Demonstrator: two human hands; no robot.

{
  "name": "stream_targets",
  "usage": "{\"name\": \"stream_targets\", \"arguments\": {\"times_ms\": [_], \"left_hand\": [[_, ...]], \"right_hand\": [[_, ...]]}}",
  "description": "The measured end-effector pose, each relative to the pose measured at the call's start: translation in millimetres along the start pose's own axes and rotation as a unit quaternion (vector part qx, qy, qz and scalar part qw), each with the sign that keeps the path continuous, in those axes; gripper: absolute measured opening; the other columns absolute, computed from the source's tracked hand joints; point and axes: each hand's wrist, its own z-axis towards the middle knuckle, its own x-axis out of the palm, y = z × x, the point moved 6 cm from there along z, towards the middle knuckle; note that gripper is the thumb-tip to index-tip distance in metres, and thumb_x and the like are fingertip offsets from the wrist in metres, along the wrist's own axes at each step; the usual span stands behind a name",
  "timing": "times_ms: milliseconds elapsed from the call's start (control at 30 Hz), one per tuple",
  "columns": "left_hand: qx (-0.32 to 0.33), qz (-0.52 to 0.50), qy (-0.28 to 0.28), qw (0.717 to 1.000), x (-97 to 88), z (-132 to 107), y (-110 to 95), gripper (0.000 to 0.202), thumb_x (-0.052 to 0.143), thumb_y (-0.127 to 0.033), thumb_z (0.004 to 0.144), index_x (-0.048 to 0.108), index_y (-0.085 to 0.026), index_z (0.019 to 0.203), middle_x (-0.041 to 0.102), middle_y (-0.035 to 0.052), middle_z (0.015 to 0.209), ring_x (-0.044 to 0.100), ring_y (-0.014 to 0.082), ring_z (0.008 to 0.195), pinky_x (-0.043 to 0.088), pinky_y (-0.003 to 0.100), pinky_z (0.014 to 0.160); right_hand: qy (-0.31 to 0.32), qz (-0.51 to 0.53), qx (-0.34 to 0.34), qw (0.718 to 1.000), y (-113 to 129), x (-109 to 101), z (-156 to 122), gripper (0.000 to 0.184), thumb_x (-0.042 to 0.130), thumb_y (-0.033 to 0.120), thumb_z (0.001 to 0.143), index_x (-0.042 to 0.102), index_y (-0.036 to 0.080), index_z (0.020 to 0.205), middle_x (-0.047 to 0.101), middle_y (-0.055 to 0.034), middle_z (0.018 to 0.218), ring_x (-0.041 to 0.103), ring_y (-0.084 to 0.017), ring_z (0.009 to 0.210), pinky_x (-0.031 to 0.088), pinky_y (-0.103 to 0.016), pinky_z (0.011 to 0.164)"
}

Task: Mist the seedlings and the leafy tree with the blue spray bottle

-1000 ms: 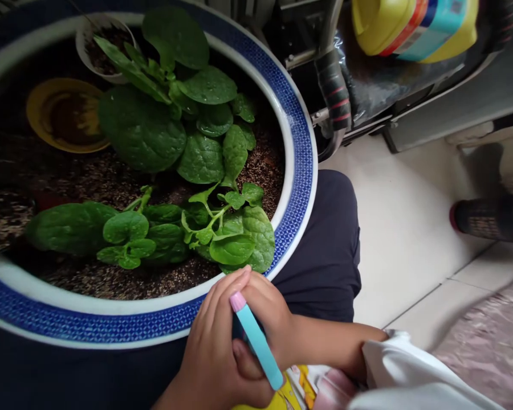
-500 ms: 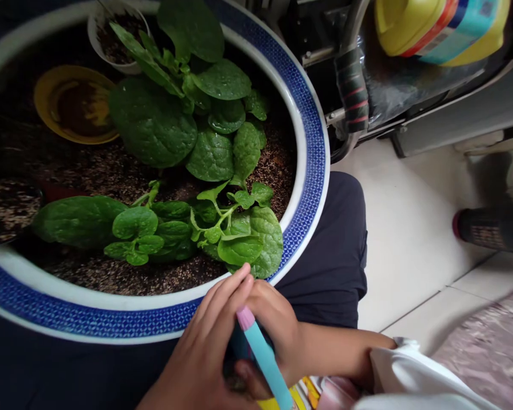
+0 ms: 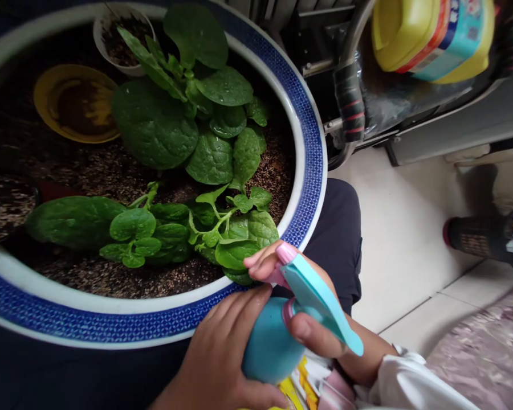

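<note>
A turquoise spray bottle (image 3: 270, 340) with a pink nozzle and collar is tilted over the near rim of a big round planter (image 3: 310, 131). My left hand (image 3: 224, 344) wraps round the bottle's body. Around its neck closes my right hand (image 3: 318, 337), with fingers at the pink trigger and thumb on the opposite side. Just beyond the nozzle grow leafy green plants (image 3: 239, 228), drops of water on several leaves. Their dark soil (image 3: 123, 282) is strewn with pale grains.
Inside the planter stand a yellow bowl (image 3: 74, 134) and a white cup (image 3: 106, 48) of soil. On the right are a yellow jug (image 3: 404, 37), a metal frame with a wrapped grip (image 3: 349, 102) and a dark cylindrical object (image 3: 474, 236) on the tiled floor (image 3: 406, 228).
The spray bottle has come up between my hands and turned, so its body and head now show. My right hand has shifted right and up around its neck. The view has moved slightly.
</note>
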Motion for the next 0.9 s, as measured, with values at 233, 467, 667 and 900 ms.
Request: {"name": "stream_targets", "arguments": {"times_ms": [233,467,667,900], "left_hand": [[-0.019,0.034,-0.039,0.998,2.8,6.6,-3.0,0.113,0.053,-0.087,0.066,0.022,-0.023,0.153,0.068,0.0126,0.125,0.070,0.0303,0.104,0.057,0.039,0.087],[-0.012,0.047,-0.067,0.997,-2.3,4.2,-7.9,0.096,0.054,-0.079,0.075,0.034,-0.016,0.145,0.067,0.0136,0.124,0.067,0.0273,0.110,0.053,0.036,0.094],[-0.013,0.046,-0.080,0.996,-5.8,6.0,-10.5,0.085,0.063,-0.063,0.075,0.040,-0.015,0.141,0.067,0.0121,0.124,0.065,0.0260,0.113,0.051,0.035,0.099],[-0.020,0.041,-0.100,0.994,-4.5,5.7,-10.0,0.094,0.063,-0.075,0.070,0.040,-0.014,0.138,0.070,0.0133,0.117,0.067,0.0270,0.109,0.054,0.036,0.096]], "right_hand": [[-0.057,0.058,0.164,0.983,-35.5,-9.5,-8.6,0.027,0.057,0.049,0.089,0.059,0.021,0.087,0.059,-0.0037,0.074,0.058,-0.017,0.063,0.050,-0.028,0.055],[-0.041,0.119,0.148,0.981,-31.1,-9.2,-4.1,0.036,0.060,0.051,0.085,0.062,0.022,0.108,0.061,-0.0089,0.102,0.060,-0.026,0.097,0.051,-0.041,0.092],[-0.022,0.169,0.180,0.969,-32.9,-8.0,0.8,0.023,0.062,0.044,0.083,0.061,0.021,0.087,0.059,-0.0042,0.081,0.055,-0.019,0.073,0.049,-0.031,0.069],[0.012,0.215,0.167,0.962,-38.5,-2.5,2.7,0.025,0.065,0.044,0.082,0.064,0.021,0.092,0.060,-0.0068,0.086,0.059,-0.023,0.081,0.051,-0.037,0.075]]}}
